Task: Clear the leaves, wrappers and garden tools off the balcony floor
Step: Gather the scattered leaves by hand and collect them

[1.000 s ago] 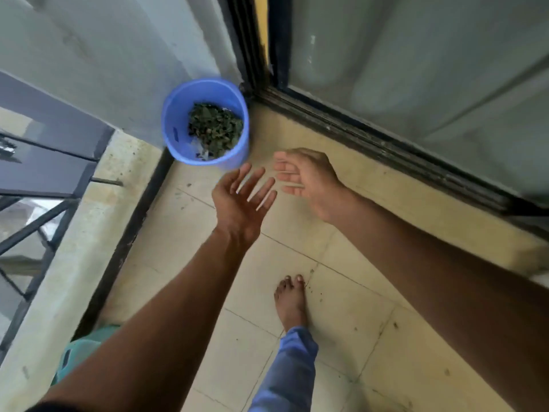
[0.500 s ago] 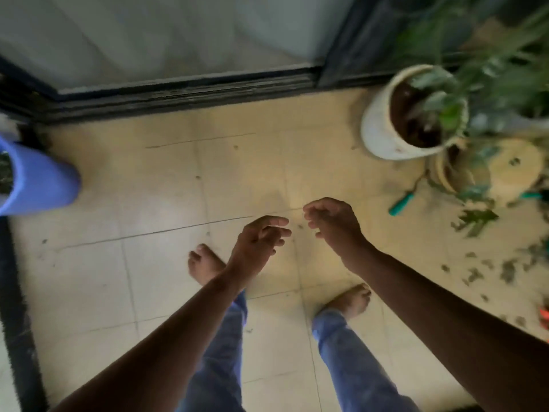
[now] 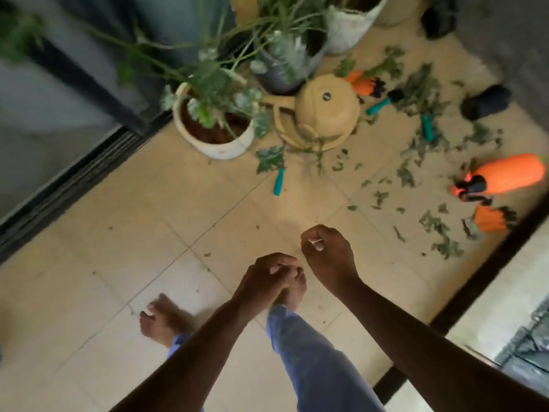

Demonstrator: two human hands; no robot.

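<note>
- Two bare hands hang low in the head view over the pale tiled balcony floor (image 3: 124, 221), neither one holding anything.
- The left hand (image 3: 269, 276) has its fingers loosely curled inward, above the toes of a bare foot (image 3: 292, 289).
- The right hand (image 3: 328, 257) sits just beside it, a little further forward, fingers likewise loosely curled with nothing between them.
- Scattered green leaves (image 3: 416, 173) litter the tiles ahead and to the right, thickest between the pots and the dark floor edge, well apart from both hands.
- A teal-handled garden tool (image 3: 279, 182) lies on the floor just in front of a large cut leaf (image 3: 270, 159), near the white round plant pot (image 3: 214, 141).
- Two more teal-handled tools lie further right: one (image 3: 378, 105) beside the tan plastic watering can (image 3: 323, 114), another (image 3: 427, 129) among the leaves.
- An orange spray bottle with a dark nozzle (image 3: 502, 176) lies on its side near the right edge; a small orange and black item (image 3: 490, 218) lies just below it, too blurred to identify.
- Another orange and black object (image 3: 364, 84) lies behind the watering can, near a grey plant pot (image 3: 282, 72).
- A dark shoe-like shape (image 3: 485, 102) rests at the far right.
- The second bare foot (image 3: 162, 321) stands at lower left, below blue trouser legs (image 3: 312, 358).
</note>
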